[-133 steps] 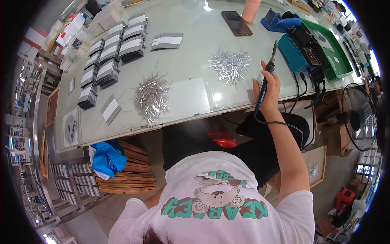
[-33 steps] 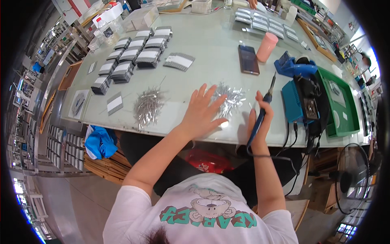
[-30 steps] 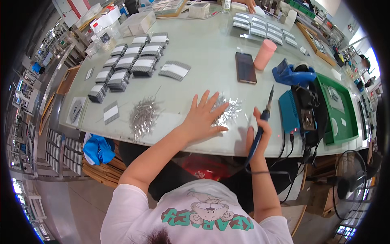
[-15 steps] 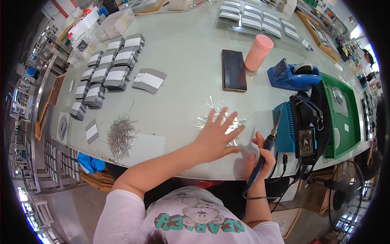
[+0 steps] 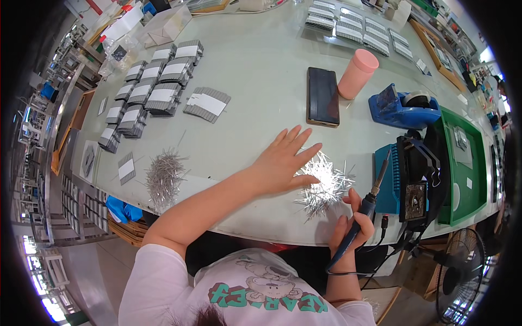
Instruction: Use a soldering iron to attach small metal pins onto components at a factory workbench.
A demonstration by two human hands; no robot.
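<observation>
My left hand (image 5: 284, 163) lies flat with fingers spread at the left edge of a shiny heap of thin metal leads (image 5: 328, 186). A soldering iron (image 5: 359, 221) is gripped in my right hand (image 5: 350, 225), its tip pointing up and away beside the blue soldering station (image 5: 387, 179). The right fingers are just at the near right side of the heap. Farther left, a second pile of thin leads (image 5: 165, 179) rests near the table's front edge, with a small striped strip bundle (image 5: 126, 168) beside it.
Stacked grey bundles with white bands (image 5: 159, 81) fill the left side, with one loose bundle (image 5: 207, 104) nearby. A phone (image 5: 323, 98), pink cup (image 5: 358, 74), blue tape dispenser (image 5: 405, 108) and green tray (image 5: 462, 168) stand to the right. More bundles (image 5: 353, 24) lie at the back.
My left hand has slid left off the heap of leads, uncovering it; the heap looks more gathered. The right hand keeps hold of the soldering iron. The whole view has shifted slightly.
</observation>
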